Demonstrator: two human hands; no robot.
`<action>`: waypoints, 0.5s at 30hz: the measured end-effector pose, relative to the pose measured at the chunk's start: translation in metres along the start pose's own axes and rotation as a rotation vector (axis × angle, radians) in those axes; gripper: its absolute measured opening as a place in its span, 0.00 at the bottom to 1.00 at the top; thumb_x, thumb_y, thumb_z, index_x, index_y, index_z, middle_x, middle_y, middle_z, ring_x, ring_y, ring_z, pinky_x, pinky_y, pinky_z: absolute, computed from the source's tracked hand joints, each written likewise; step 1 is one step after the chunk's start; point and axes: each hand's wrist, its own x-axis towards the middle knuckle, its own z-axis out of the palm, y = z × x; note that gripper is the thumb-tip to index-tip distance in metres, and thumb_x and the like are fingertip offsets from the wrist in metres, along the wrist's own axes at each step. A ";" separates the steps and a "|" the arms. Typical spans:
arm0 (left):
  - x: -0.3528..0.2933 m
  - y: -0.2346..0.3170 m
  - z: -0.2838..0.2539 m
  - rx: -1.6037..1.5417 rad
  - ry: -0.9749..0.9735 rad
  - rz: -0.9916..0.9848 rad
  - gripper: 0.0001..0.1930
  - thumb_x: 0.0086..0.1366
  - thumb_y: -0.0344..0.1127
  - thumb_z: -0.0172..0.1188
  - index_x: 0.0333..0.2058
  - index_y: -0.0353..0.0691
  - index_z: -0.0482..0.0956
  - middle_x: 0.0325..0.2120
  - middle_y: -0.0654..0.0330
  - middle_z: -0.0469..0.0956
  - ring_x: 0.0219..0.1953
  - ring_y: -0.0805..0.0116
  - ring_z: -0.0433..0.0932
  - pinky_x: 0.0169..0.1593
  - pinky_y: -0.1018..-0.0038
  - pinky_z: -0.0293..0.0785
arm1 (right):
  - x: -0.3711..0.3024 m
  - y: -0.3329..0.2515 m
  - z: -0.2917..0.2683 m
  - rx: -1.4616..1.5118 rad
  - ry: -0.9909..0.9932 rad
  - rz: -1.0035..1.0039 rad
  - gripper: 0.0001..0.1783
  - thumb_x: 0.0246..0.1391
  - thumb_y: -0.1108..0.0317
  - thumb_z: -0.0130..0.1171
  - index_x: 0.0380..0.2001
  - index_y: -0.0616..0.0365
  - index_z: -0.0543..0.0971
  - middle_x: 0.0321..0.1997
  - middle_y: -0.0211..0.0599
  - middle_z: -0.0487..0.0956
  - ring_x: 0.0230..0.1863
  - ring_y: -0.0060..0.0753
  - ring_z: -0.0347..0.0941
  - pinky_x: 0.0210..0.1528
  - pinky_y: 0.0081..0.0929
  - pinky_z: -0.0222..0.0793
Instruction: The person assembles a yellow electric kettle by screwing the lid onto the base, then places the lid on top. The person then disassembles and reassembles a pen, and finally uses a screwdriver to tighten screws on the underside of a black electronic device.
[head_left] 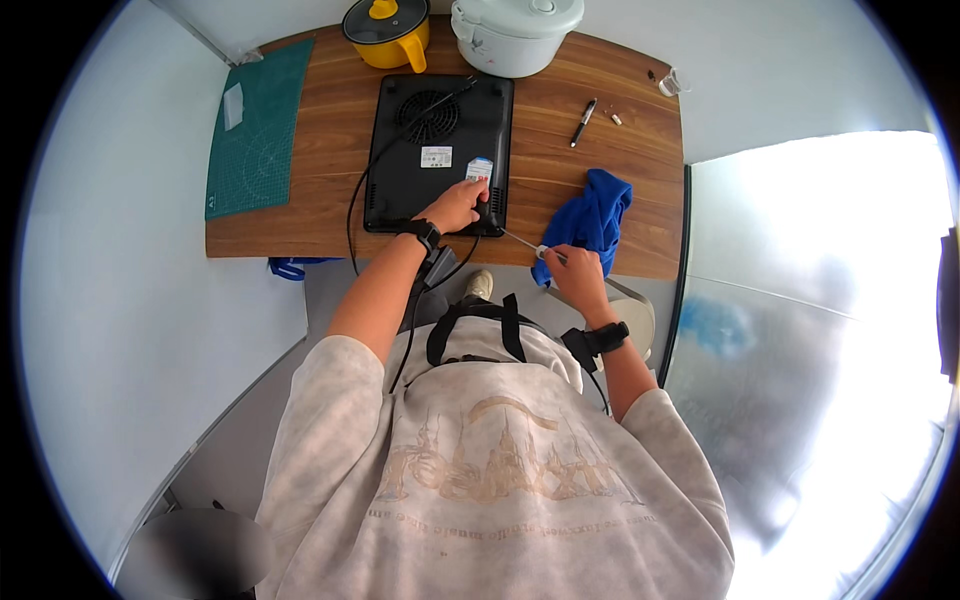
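A black induction cooker lies upside down on the table, its vent grille and labels facing up. My left hand rests on its near right part, fingers bent and closed over a small dark spot; what they hold there is hidden. In my right hand, off the table's front edge, is a screwdriver. Its thin shaft slants up and left to the cooker's near right corner, close to my left fingertips. Whether the tip touches a screw is too small to tell.
A wooden table carries a yellow pot, a white lidded pot, a green cutting mat, a pen, a small clear cup and a blue cloth. A black power cord loops over the cooker.
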 end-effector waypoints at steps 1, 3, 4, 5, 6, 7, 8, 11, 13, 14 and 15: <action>0.001 -0.001 0.000 -0.006 0.001 0.000 0.18 0.52 0.17 0.64 0.39 0.39 0.70 0.40 0.54 0.74 0.42 0.56 0.76 0.45 0.62 0.74 | 0.000 0.001 0.000 0.007 0.003 -0.002 0.17 0.59 0.58 0.58 0.31 0.62 0.85 0.24 0.56 0.79 0.27 0.57 0.78 0.34 0.44 0.74; 0.001 -0.001 0.001 0.004 -0.002 -0.004 0.18 0.52 0.17 0.65 0.39 0.39 0.70 0.40 0.54 0.74 0.42 0.56 0.76 0.45 0.62 0.74 | 0.000 -0.003 -0.004 0.011 -0.014 0.016 0.17 0.59 0.58 0.58 0.31 0.62 0.85 0.24 0.56 0.79 0.27 0.57 0.78 0.33 0.44 0.74; 0.001 -0.001 0.001 0.008 -0.004 -0.006 0.18 0.52 0.16 0.65 0.39 0.39 0.70 0.40 0.54 0.74 0.42 0.56 0.76 0.45 0.62 0.74 | 0.000 -0.004 -0.005 0.013 -0.022 0.025 0.17 0.59 0.58 0.58 0.31 0.62 0.85 0.24 0.56 0.79 0.27 0.57 0.78 0.33 0.44 0.74; 0.001 0.000 0.001 0.007 -0.004 -0.010 0.18 0.52 0.16 0.65 0.39 0.39 0.70 0.40 0.54 0.74 0.42 0.56 0.76 0.45 0.62 0.74 | 0.000 -0.003 -0.005 0.008 -0.016 0.021 0.17 0.59 0.58 0.58 0.31 0.62 0.85 0.23 0.56 0.79 0.27 0.57 0.78 0.33 0.44 0.74; 0.002 0.001 0.001 0.005 -0.003 -0.015 0.18 0.52 0.16 0.65 0.39 0.39 0.70 0.40 0.54 0.74 0.42 0.56 0.76 0.45 0.62 0.74 | 0.000 -0.002 -0.005 0.004 -0.010 0.016 0.17 0.59 0.58 0.58 0.31 0.62 0.85 0.23 0.56 0.79 0.27 0.57 0.78 0.33 0.44 0.74; 0.002 0.002 0.002 0.003 -0.003 -0.019 0.18 0.52 0.16 0.65 0.39 0.39 0.70 0.40 0.54 0.74 0.42 0.56 0.76 0.45 0.62 0.74 | 0.000 -0.001 -0.005 0.000 -0.004 0.012 0.17 0.59 0.58 0.58 0.31 0.62 0.85 0.23 0.56 0.79 0.27 0.57 0.78 0.33 0.44 0.74; 0.002 0.003 0.002 0.003 -0.003 -0.021 0.18 0.52 0.16 0.65 0.39 0.39 0.70 0.39 0.54 0.74 0.42 0.56 0.76 0.45 0.62 0.74 | 0.000 -0.001 -0.005 -0.003 -0.013 0.018 0.17 0.59 0.58 0.58 0.31 0.62 0.85 0.23 0.56 0.79 0.27 0.57 0.78 0.34 0.44 0.74; 0.003 0.004 0.002 0.002 0.000 -0.023 0.18 0.52 0.16 0.65 0.39 0.39 0.70 0.39 0.54 0.74 0.42 0.56 0.76 0.45 0.62 0.74 | 0.001 0.000 -0.006 -0.015 -0.028 0.028 0.17 0.59 0.58 0.58 0.32 0.61 0.86 0.24 0.56 0.80 0.28 0.57 0.78 0.34 0.43 0.74; 0.005 0.005 0.003 0.000 0.002 -0.019 0.19 0.52 0.16 0.65 0.39 0.39 0.70 0.39 0.54 0.74 0.42 0.56 0.76 0.44 0.62 0.74 | 0.002 0.004 -0.004 -0.027 -0.021 0.024 0.17 0.59 0.57 0.58 0.33 0.60 0.86 0.26 0.55 0.80 0.29 0.57 0.78 0.34 0.42 0.74; 0.005 0.006 0.003 0.000 0.001 -0.021 0.19 0.52 0.16 0.65 0.39 0.39 0.70 0.39 0.54 0.74 0.41 0.56 0.76 0.44 0.62 0.74 | 0.002 0.005 -0.004 -0.027 -0.022 0.021 0.17 0.59 0.57 0.58 0.33 0.60 0.86 0.26 0.55 0.80 0.29 0.57 0.78 0.34 0.42 0.74; 0.006 0.006 0.003 0.001 0.001 -0.022 0.19 0.52 0.16 0.65 0.39 0.39 0.70 0.39 0.54 0.74 0.41 0.57 0.76 0.44 0.62 0.74 | 0.002 0.006 -0.004 -0.028 -0.023 0.017 0.17 0.59 0.57 0.58 0.34 0.60 0.86 0.26 0.55 0.80 0.29 0.57 0.78 0.34 0.42 0.74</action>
